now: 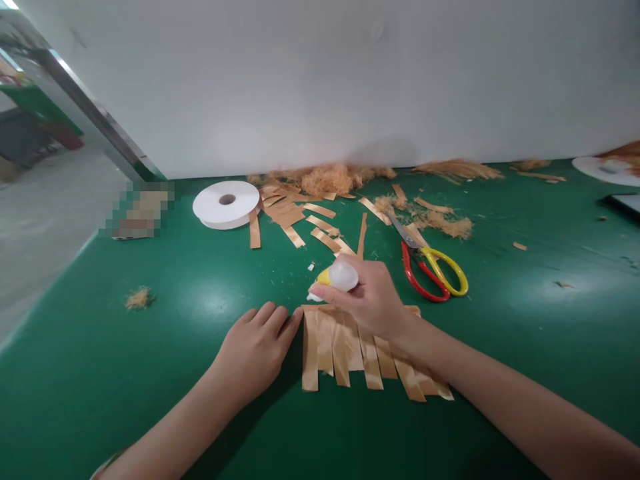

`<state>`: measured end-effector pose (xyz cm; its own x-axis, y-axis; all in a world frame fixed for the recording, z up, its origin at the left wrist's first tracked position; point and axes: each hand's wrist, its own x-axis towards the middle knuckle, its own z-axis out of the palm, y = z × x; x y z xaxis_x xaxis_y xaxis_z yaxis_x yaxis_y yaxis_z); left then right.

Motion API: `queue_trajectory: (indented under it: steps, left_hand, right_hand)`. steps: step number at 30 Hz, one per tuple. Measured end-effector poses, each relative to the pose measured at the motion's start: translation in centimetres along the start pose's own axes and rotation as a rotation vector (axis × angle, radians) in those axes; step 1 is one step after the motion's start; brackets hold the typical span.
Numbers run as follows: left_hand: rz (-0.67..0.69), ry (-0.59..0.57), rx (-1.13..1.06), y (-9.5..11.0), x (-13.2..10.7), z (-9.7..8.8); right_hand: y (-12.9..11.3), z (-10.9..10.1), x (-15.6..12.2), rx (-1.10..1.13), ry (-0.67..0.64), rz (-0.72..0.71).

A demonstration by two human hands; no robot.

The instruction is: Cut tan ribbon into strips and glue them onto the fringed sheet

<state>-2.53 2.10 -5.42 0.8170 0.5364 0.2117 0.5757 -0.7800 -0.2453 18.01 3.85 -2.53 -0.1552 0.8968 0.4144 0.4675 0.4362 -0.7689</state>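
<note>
A small white squeeze bottle with a yellow label point(338, 275), which looks like glue, is gripped in my right hand point(373, 293). It is tilted, nozzle down to the left, over the top edge of a row of tan ribbon strips point(340, 347). The strips lie side by side, hanging toward me like a fringe, and my right wrist covers part of them. My left hand point(260, 340) rests on the table at the row's upper left corner. One fingertip touches that corner; the other fingers are bent and apart, their tips partly hidden.
Scissors with red and yellow handles point(430, 263) lie right of my right hand. Behind are loose cut ribbon pieces point(320, 223), tan fibre tufts point(330, 179) and a white ribbon roll point(227, 203). A white wall point(320, 87) borders the green table point(150, 373) at the back.
</note>
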Motion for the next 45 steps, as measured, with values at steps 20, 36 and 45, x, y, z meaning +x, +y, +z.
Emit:
queue_trajectory:
  steps: [20, 36, 45]
  left_hand:
    - [-0.137, 0.039, -0.189, 0.1, -0.1, -0.4]
    - [-0.131, 0.006, -0.021, -0.4, -0.2, 0.3]
    - [-0.103, 0.032, 0.025, -0.2, 0.0, 0.0]
  right_hand:
    - [-1.4, -1.5, 0.9, -0.073, -0.010, -0.056]
    - [2.8, 2.0, 0.3, 0.293, -0.192, 0.316]
    - [1.8, 1.6, 0.3, 0.426, -0.256, 0.301]
